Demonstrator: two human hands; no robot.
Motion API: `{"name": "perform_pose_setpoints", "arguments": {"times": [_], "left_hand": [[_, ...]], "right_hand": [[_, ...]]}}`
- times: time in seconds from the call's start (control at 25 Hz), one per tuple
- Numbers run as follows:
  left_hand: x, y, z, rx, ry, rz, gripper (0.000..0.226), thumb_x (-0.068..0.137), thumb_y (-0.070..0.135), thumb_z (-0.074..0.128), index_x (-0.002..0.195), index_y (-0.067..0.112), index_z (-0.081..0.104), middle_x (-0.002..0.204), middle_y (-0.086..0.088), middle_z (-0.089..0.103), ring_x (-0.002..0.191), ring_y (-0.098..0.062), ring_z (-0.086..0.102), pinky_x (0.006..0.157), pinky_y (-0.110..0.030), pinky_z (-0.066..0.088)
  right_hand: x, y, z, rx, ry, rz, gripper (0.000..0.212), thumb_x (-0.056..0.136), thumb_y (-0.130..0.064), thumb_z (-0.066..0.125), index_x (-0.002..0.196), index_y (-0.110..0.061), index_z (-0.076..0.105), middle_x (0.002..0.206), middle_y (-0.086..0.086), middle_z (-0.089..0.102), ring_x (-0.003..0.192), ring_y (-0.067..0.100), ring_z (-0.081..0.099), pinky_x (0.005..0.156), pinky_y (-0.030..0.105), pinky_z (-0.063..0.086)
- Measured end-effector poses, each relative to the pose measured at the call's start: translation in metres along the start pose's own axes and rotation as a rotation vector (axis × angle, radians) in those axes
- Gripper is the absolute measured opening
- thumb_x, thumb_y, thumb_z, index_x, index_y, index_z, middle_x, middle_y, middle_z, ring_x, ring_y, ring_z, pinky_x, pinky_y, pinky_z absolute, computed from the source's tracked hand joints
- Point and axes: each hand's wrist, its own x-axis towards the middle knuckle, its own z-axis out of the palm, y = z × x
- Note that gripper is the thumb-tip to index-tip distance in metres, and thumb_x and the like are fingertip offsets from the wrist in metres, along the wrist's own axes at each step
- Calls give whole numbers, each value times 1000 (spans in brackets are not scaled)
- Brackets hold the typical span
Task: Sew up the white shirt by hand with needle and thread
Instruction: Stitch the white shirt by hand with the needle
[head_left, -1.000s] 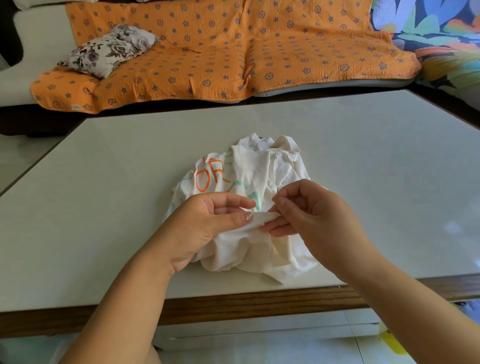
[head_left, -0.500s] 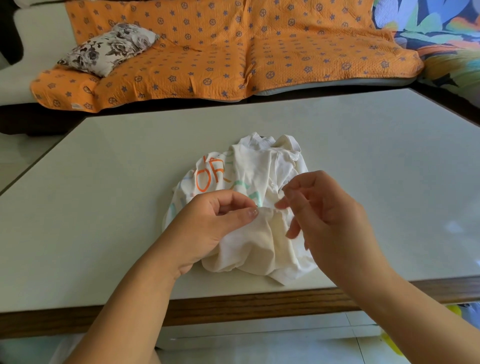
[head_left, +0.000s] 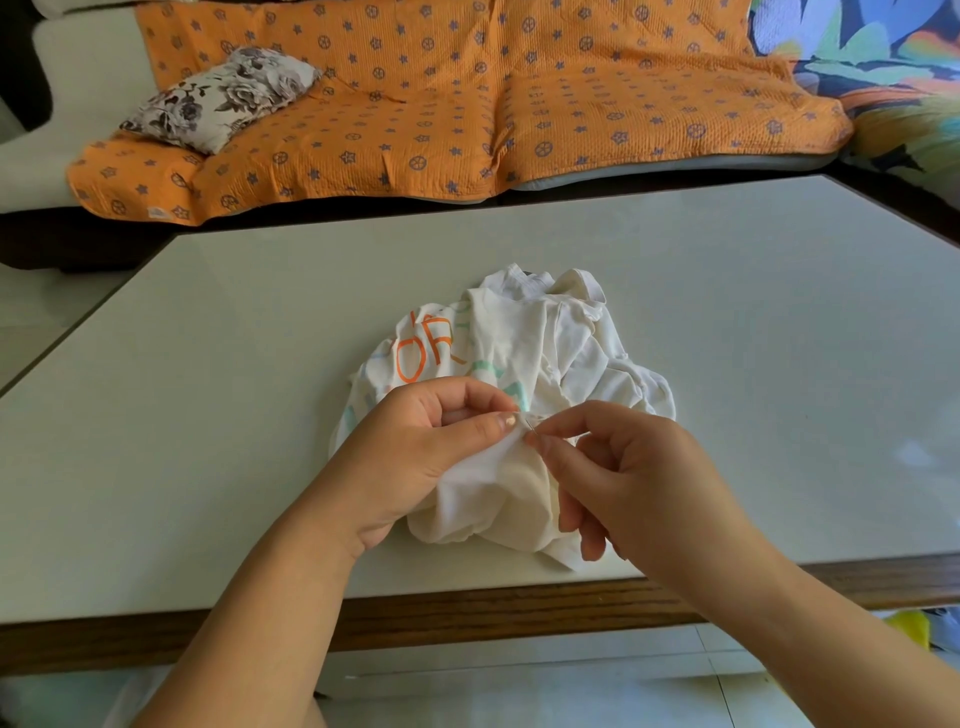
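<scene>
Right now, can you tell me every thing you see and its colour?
white shirt: one, white with orange and green letters, bunched on the table.
table: one, pale top, brown wooden edge, under the shirt.
needle: one, thin, grey, barely visible at the right fingertips.
sofa cover: one, orange with blue stars, behind the table.
pillow: one, white with dark flowers, on the sofa cover's left.
left hand: one, bare, pinches a shirt fold.
right hand: one, bare, pinches the needle.

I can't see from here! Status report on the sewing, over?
Left hand pinching shirt fold. Right hand pinching needle at that fold. Nothing in the way.
</scene>
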Motion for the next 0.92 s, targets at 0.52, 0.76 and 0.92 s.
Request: {"name": "perform_pose_setpoints", "arguments": {"times": [0.52,0.76,0.92], "left_hand": [[1,-2,-1,24,-27,8,9,68,27,72,77,26,76,85,-4,74,81,-12,69,74,-23,52],[2,-5,3,69,-31,27,5,73,24,71,76,25,75,83,0,75,84,-7,69,77,-18,50],[2,-7,8,77,26,32,10,73,28,73,83,26,76,90,0,77,93,-9,71,88,-23,50]], "right_hand": [[2,4,2,-1,-10,12,13,95,-29,58,85,-27,65,54,2,66,39,10,54,41,15,39],[4,8,7,-19,24,-2,14,98,-29,54,87,-24,62,57,0,68,40,8,56,45,19,45],[6,9,7,8,43,9,14,98,-28,54,87,-21,61,59,1,69,42,11,58,45,22,47]]}}
